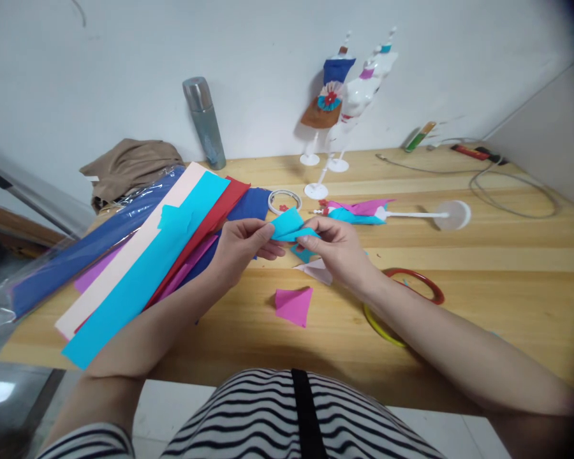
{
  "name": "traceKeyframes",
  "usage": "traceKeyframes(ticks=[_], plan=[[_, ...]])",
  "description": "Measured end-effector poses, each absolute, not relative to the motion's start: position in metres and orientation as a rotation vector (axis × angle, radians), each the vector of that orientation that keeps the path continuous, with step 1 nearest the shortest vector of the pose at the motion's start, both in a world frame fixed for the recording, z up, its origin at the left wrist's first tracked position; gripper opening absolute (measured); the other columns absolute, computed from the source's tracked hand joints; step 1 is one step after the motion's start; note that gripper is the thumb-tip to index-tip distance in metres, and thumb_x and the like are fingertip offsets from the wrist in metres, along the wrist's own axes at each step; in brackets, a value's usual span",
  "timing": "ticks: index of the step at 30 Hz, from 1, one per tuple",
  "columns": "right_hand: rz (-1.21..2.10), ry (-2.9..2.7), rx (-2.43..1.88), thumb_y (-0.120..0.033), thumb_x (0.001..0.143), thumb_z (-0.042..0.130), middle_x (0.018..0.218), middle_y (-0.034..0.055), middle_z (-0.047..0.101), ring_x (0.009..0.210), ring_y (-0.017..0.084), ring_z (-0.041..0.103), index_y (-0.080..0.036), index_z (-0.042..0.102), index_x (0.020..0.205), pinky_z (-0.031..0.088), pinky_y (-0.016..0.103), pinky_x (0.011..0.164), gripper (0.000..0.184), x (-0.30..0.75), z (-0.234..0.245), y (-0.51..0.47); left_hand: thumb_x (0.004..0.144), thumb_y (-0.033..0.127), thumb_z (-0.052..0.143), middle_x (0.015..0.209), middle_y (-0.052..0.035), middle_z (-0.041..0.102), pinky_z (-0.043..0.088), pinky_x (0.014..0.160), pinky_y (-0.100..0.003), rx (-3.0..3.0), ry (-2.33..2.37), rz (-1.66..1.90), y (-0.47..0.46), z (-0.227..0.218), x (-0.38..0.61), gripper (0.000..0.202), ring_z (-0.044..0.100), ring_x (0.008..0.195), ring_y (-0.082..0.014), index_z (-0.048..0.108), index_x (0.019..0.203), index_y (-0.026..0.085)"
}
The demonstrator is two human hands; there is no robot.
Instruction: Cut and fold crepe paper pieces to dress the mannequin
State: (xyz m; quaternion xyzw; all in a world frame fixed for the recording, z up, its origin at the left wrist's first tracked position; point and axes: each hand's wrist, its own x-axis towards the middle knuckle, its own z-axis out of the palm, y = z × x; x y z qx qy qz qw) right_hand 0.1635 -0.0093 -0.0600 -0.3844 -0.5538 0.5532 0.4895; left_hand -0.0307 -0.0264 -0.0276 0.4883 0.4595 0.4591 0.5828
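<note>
Between my two hands, above the wooden table, is a small folded piece of blue crepe paper [287, 223]. My left hand [243, 245] pinches its left end between thumb and fingers. The right end is gripped by my right hand [337, 245], thumb on top. Beneath my hands lie a teal scrap [302, 254] and a pale scrap [318, 271], partly hidden by my right hand. A magenta paper piece [294, 306] rests nearer to me. Behind my hands is a roll of tape [285, 201].
Long paper strips [138, 274] in several colours lie at left, beside a brown cloth [134, 162]. A flask [205, 124] and small mannequins [358, 95] stand along the wall. A dressed mannequin [358, 213] lies on its side. Scissors with red and yellow handles [414, 280] sit under my right forearm.
</note>
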Motion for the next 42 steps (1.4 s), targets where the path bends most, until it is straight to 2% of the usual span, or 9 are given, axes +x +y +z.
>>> traceKeyframes(ticks=[4,9,18,23,28,33,37,39,42], plan=[[1.378,-1.25,-0.967,-0.042,0.071,0.085,0.062,-0.0021,0.064,0.059,0.014,0.056,-0.023,0.062,0.065,0.044,0.031,0.062,0.031,0.162,-0.06,-0.01,0.072,0.062,0.083,0.078,-0.0104,0.08,0.061,0.062,-0.025,1.149,1.016,1.046,-0.025,-0.028,-0.031,0.05,0.078,0.07,-0.0206,0.075,0.085,0.014],[1.438,-1.171,-0.962,-0.039,0.068,0.086,0.06,-0.0018,0.065,0.058,0.014,0.057,-0.023,0.062,0.064,0.046,0.031,0.063,0.03,0.16,-0.059,-0.01,0.06,0.047,0.095,0.079,-0.0063,0.08,0.061,0.069,-0.026,1.194,1.057,1.012,-0.025,-0.029,-0.03,0.047,0.077,0.073,-0.0188,0.076,0.089,0.016],[1.483,-1.31,-0.936,-0.056,0.071,0.084,0.071,0.0003,0.068,0.062,0.016,0.059,-0.023,0.064,0.072,0.049,0.034,0.064,0.039,0.163,-0.06,-0.01,0.062,0.05,0.092,0.074,-0.0069,0.079,0.059,0.06,-0.025,1.114,1.128,1.076,-0.026,-0.03,-0.026,0.043,0.074,0.062,-0.0172,0.07,0.074,0.016],[1.443,-1.27,-1.005,-0.054,0.071,0.086,0.061,-0.0026,0.059,0.057,0.014,0.055,-0.023,0.059,0.069,0.046,0.032,0.06,0.041,0.163,-0.059,-0.01,0.062,0.05,0.091,0.073,-0.007,0.079,0.059,0.059,-0.025,1.101,1.136,1.066,-0.025,-0.027,-0.026,0.042,0.074,0.061,-0.0169,0.069,0.072,0.016],[1.427,-1.256,-0.993,-0.053,0.067,0.089,0.06,-0.0025,0.061,0.055,0.014,0.055,-0.023,0.06,0.069,0.046,0.031,0.059,0.042,0.163,-0.059,-0.008,0.062,0.051,0.092,0.071,-0.0069,0.078,0.057,0.056,-0.023,1.095,1.147,1.083,-0.026,-0.028,-0.026,0.044,0.073,0.059,-0.0162,0.069,0.071,0.015],[1.494,-1.192,-0.92,-0.064,0.072,0.08,0.068,0.0,0.064,0.058,0.017,0.06,-0.025,0.064,0.078,0.05,0.035,0.058,0.043,0.167,-0.054,-0.004,0.066,0.049,0.09,0.071,-0.0074,0.078,0.057,0.055,-0.022,1.099,1.144,1.087,-0.024,-0.03,-0.028,0.041,0.073,0.06,-0.0164,0.068,0.07,0.015],[1.614,-1.169,-0.898,-0.07,0.078,0.07,0.071,0.003,0.067,0.062,0.021,0.065,-0.025,0.069,0.097,0.052,0.037,0.057,0.049,0.174,-0.049,-0.001,0.067,0.05,0.089,0.074,-0.0085,0.079,0.057,0.055,-0.023,1.098,1.133,1.089,-0.022,-0.032,-0.03,0.04,0.074,0.061,-0.0166,0.069,0.072,0.015],[1.621,-1.208,-0.906,-0.07,0.078,0.07,0.076,0.0038,0.069,0.066,0.022,0.067,-0.025,0.07,0.103,0.052,0.037,0.058,0.052,0.176,-0.049,-0.001,0.068,0.05,0.088,0.077,-0.0089,0.08,0.057,0.056,-0.023,1.099,1.135,1.085,-0.02,-0.032,-0.03,0.041,0.074,0.061,-0.0164,0.069,0.072,0.015],[1.577,-1.333,-0.913,-0.067,0.074,0.076,0.079,0.0031,0.07,0.071,0.022,0.068,-0.025,0.071,0.101,0.052,0.034,0.059,0.051,0.178,-0.049,-0.001,0.067,0.052,0.088,0.077,-0.009,0.08,0.057,0.056,-0.023,1.104,1.151,1.087,-0.02,-0.034,-0.03,0.042,0.074,0.061,-0.0165,0.068,0.072,0.015]])
